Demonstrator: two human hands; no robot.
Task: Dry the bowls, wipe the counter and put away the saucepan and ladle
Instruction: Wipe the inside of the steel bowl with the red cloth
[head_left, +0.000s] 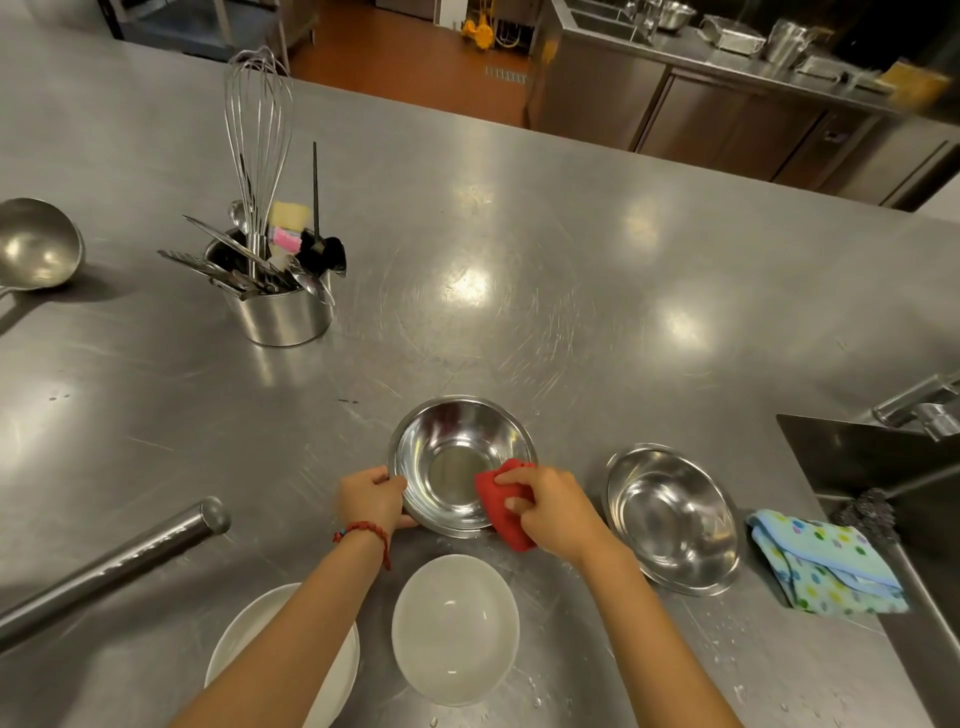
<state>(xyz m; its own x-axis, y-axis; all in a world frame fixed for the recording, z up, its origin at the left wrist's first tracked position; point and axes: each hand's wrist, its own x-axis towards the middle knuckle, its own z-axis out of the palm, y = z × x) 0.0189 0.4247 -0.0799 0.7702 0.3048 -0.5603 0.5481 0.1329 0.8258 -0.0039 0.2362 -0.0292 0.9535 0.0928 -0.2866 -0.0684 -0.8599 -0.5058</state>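
1. We had the steel bowl (460, 462) upright on the counter (597, 291), centre-front. L hand (371, 499) gripped its near-left rim, fingers closed round the edge.
2. R hand (550, 512) pinched a red cloth (501, 501) over the bowl's right rim, cloth draped in & out.
3. Handling, our read: thin steel, light, rigid, prob. slick if wet. It'd skate on the counter w/o the L hand bracing. Rim was the best hold; curved sides give no purchase.
4. 2nd steel bowl (672, 517) sat just right of the R hand, apart from the 1st. Two white bowls (454, 629) sat nearer us, one partly under the L arm. Those looked heavier & chippable, so two-hand hold at the rim.
5. Water drops showed on the counter near front edge, so wiping wasn't done yet.
6. Ladle (36, 244) lay far left, cup up. A long steel handle (111, 569) at front-left was maybe the saucepan's; pan itself out of view, couldn't tell.
7. Spotted towel (826, 564) lay by the sink (883, 462), untouched.
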